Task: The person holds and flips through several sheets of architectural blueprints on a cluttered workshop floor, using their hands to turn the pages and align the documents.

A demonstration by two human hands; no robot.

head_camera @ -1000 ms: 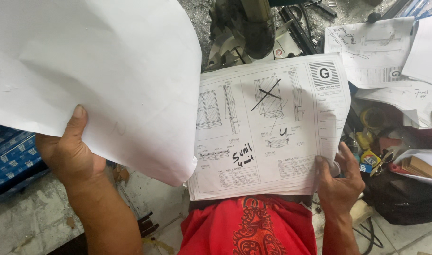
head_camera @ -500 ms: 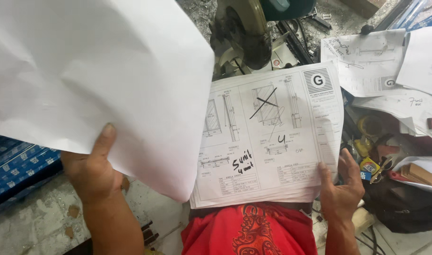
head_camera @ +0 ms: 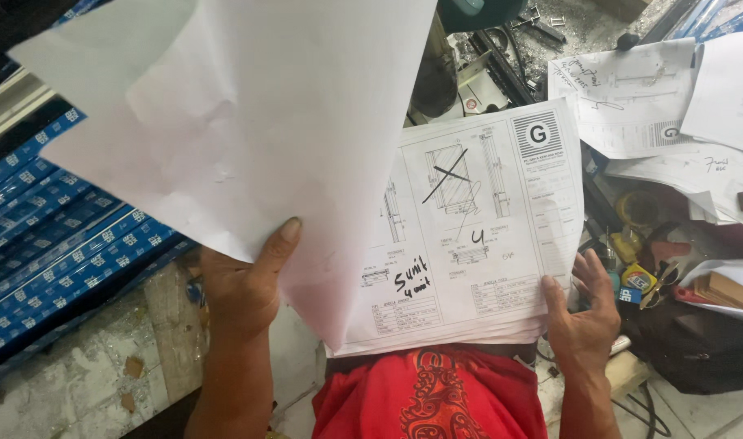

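My left hand (head_camera: 245,280) grips the lower edge of a large blank white sheet (head_camera: 241,122), lifted and turned over toward the left; its thumb lies on the paper. My right hand (head_camera: 584,313) holds the lower right corner of a stack of printed drawing sheets (head_camera: 469,236). The top sheet shows technical drawings, a crossed-out figure and handwritten marks. The stack rests over my lap, above a red patterned garment (head_camera: 428,394).
Blue wrapped bars (head_camera: 63,244) lie stacked at the left over a worn stone surface (head_camera: 79,374). More drawing sheets (head_camera: 664,106) lie at the upper right. Tape, small tools and a dark bag (head_camera: 697,341) clutter the right. A dark machine (head_camera: 461,57) stands behind the papers.
My left hand has carried the lifted white sheet rightward and higher, so it covers more of the stack. The right hand stays on the stack's corner.
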